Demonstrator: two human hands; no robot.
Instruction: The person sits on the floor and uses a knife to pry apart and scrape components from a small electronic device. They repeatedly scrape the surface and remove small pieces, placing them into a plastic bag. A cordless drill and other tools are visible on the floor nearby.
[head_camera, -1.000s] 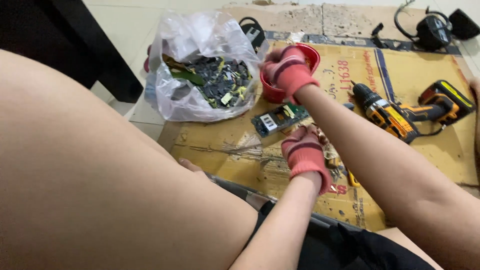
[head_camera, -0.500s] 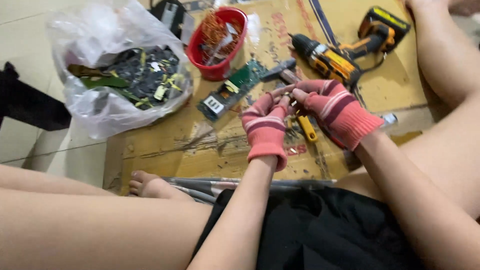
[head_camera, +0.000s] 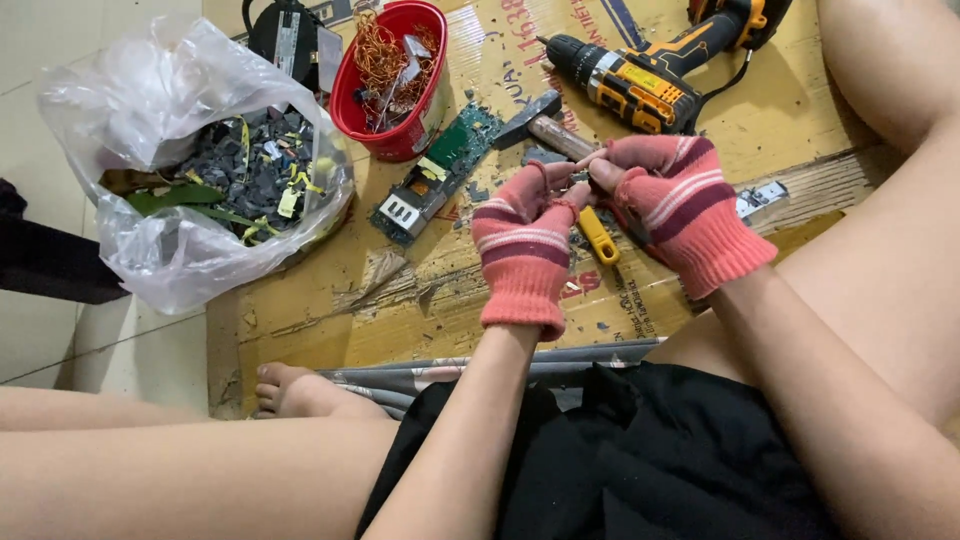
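Your left hand (head_camera: 524, 245) and right hand (head_camera: 682, 205) both wear knit gloves, salmon-pink base, fingerless: fingertips stick out bare past the cut ends. Each glove has bands across the back: darker red-maroon stripes edged with thin pale pink or white lines, running crosswise. Cuffs are plain pink ribbed knit, ending at the wrist, the left one slightly flared and loose. Knit looks worn and a bit fuzzy at the finger openings. No sleeves, forearms bare from cuff up. Legs bare too, and the one foot in view (head_camera: 300, 390) has no shoe or sock. Black fabric (head_camera: 620, 460) covers your lap, soft, creased, no visible print or seams.
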